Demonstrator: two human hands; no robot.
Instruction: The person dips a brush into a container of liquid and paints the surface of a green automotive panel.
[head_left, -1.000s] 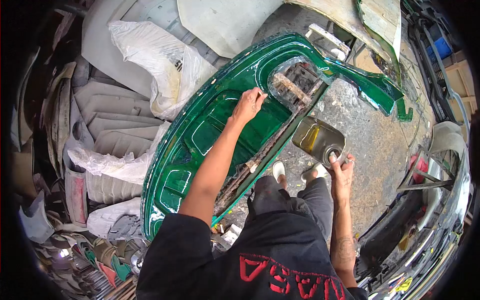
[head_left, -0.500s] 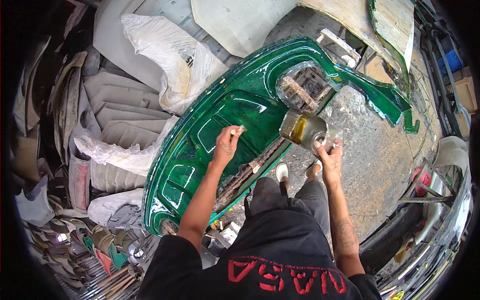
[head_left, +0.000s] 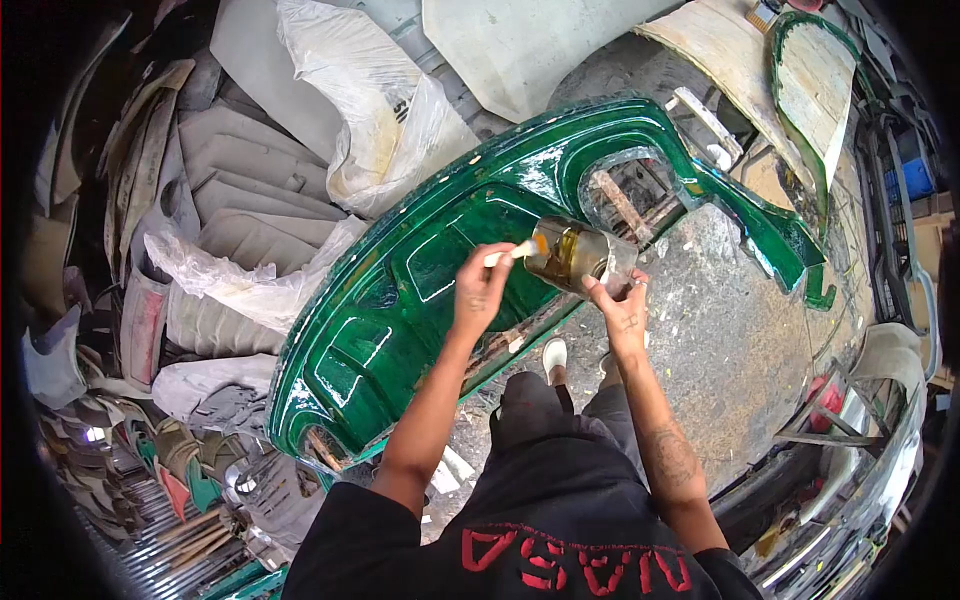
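Note:
In my left hand (head_left: 482,284) is a small brush (head_left: 520,250) with a pale handle, its tip at the open mouth of a cut plastic container (head_left: 580,258). Yellowish-brown liquid shows inside the container. My right hand (head_left: 622,308) grips the container at its other end, fingers wrapped round it. Both hands are above a large glossy green mould (head_left: 380,300), which has raised panels and an oval opening near its right end.
Wrapped plastic sheeting (head_left: 375,120) and stacked grey panels (head_left: 245,190) lie at the left. A pale curved panel (head_left: 730,70) stands at the upper right. Metal frames (head_left: 830,440) are at the right. Concrete floor (head_left: 710,340) shows beside the mould.
My left hand has brought the brush from over the green mould to the container's mouth. The container has moved left and tilted, still in my right hand.

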